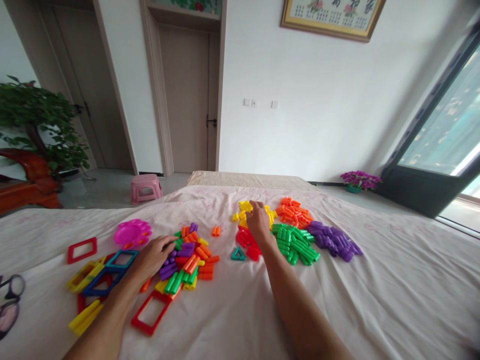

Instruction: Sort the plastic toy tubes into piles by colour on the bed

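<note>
My left hand [154, 256] rests at the left edge of a mixed pile of plastic building blocks [184, 260] in purple, orange, green, yellow and red. Its fingers reach out loosely beside a green block [177, 243]. Over the heap of yellow blocks [244, 206] is my right hand [258, 220], thumb and fingers apart, with no block visible in it. Just below its wrist lie red blocks [245, 238]. Green blocks [296, 244], orange blocks [293, 212] and purple blocks [333, 241] form separate heaps to the right.
A magenta tray [132, 233] stands left of the mixed pile. Red, blue and yellow frame tiles surround my left forearm, including a red rectangular frame [151, 314]. A small teal triangle [238, 254] lies between the piles. Eyeglasses [11, 300] sit at the far left on the wrinkled cloth [405, 280].
</note>
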A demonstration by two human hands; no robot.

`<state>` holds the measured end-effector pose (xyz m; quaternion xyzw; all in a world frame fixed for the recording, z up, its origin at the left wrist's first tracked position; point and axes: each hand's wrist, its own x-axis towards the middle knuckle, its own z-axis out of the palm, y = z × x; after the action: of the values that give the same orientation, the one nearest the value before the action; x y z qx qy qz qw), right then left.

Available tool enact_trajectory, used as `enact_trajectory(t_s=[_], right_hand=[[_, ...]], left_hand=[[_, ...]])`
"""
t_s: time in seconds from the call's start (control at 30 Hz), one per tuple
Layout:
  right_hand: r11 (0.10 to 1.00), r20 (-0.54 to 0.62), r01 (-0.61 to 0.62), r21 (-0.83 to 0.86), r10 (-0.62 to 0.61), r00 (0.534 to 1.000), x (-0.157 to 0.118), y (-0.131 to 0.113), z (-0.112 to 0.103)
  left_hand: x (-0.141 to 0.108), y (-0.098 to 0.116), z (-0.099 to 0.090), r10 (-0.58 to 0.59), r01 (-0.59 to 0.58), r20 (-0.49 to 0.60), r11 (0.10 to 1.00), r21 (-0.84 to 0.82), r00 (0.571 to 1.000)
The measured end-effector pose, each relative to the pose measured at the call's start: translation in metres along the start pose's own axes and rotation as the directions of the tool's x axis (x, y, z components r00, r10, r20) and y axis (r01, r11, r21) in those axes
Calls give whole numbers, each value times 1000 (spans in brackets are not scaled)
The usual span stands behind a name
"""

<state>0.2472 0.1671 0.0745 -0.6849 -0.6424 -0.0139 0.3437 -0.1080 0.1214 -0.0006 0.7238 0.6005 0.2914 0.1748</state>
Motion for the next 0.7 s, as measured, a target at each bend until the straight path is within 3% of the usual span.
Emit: enact_trajectory(t_s=[0.1,0.2,0.3,0.4,0.5,0.7], right_hand=[[1000,-14,8,21,-8,1000,1,0,-3],[979,79,159,127,-170,982,-7,-17,4],[914,210,324,242,-376,903,-25,-40,17],[855,323,417,310,-507,799,-45,-58,30],[836,399,448,317,-546,736,-59,-68,39],[840,451,475,261,-541,710,-65,-69,48]], left_hand=[[0,-1,1,-5,5,-11,1000,-10,1000],[0,-1,1,-1,1,-13,1000,-7,1000],[0,-1,0,10,-10,-11,1000,-5,1000],[1,0,0,11,-11,-12,1000,-3,1000],[1,0,0,11,-11,-10,1000,9,1000],[2,-1,1,10,-10,-7,1000,19,1000]])
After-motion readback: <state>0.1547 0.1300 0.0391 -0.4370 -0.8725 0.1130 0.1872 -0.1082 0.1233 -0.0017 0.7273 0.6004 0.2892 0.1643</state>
